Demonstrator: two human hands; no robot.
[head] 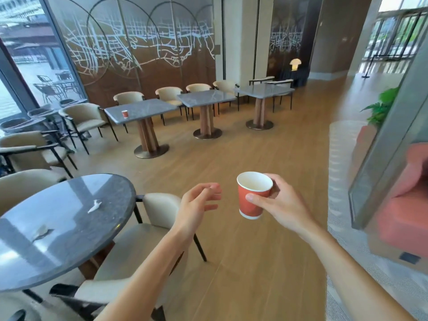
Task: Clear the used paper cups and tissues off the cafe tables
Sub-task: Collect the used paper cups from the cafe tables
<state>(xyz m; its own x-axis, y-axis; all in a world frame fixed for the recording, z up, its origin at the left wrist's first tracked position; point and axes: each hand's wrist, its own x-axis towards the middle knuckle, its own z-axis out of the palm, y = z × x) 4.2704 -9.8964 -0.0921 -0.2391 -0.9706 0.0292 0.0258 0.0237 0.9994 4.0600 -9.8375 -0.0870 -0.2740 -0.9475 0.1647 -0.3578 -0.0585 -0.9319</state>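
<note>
A wide stretch of bare wooden floor (254,158) runs ahead between the seating on the left and a grey slanted panel (389,140) on the right, with a pale ribbed strip of flooring along the panel's foot. At lower left a round dark table (69,228) has its curved edge just beside a cream chair (148,230), whose back stands near the left forearm. On the round table lie a crumpled white tissue (94,206) and, nearer the camera, a second crumpled tissue (42,232), apart from each other. Farther off, three square grey tables stand in a row against the wall with cream chairs behind them; the nearest square table (141,110) carries a small red paper cup (125,114) standing upright near its left edge. The right hand (281,206) holds a held red paper cup (253,195) above the floor, its long axis nearly upright and tilted slightly, its open white mouth facing up toward the camera; the thumb lies across the near wall and the fingers wrap round the far side. The left hand (199,203) hangs in the air just left of the held cup, apart from it, fingers loosely curled and holding nothing
</note>
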